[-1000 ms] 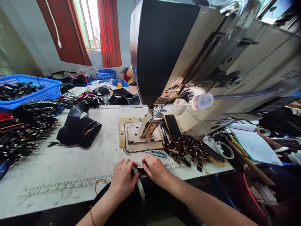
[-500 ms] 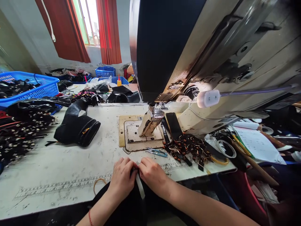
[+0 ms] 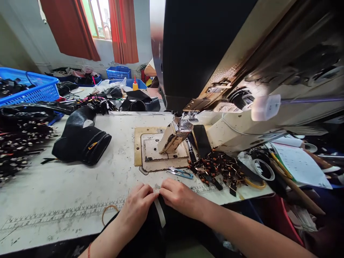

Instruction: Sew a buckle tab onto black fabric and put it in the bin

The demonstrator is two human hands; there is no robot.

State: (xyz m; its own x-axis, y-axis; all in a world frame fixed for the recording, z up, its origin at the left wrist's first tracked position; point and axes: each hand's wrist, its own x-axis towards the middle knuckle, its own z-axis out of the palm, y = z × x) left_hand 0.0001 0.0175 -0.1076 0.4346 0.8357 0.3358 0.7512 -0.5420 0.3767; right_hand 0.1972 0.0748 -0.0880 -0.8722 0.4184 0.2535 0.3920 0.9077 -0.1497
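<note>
At the table's front edge my left hand (image 3: 138,204) and my right hand (image 3: 178,197) meet, their fingertips closed in a pinch. A narrow white strip (image 3: 160,214) hangs down from between them, against dark material. The small black piece they pinch is mostly hidden by the fingers. Just beyond the hands lie blue-handled thread snips (image 3: 180,173). Behind these rises the metal post (image 3: 173,138) of a sewing machine (image 3: 205,53). To the left, a black boot upper (image 3: 77,145) with a yellow zip pull lies on its side.
Dark beaded straps (image 3: 217,170), a marker (image 3: 191,150) and a phone (image 3: 202,140) lie right of the post. Black straps (image 3: 21,139) pile up at left, below a blue basket (image 3: 40,87). A tape roll (image 3: 263,170) lies right. Another person's arm (image 3: 150,70) shows behind the machine.
The view has shifted slightly. My left hand has turned, its thumb and fingers now stretched toward the right fingertips, and the black piece is less visible. The white strip still hangs between the hands.
</note>
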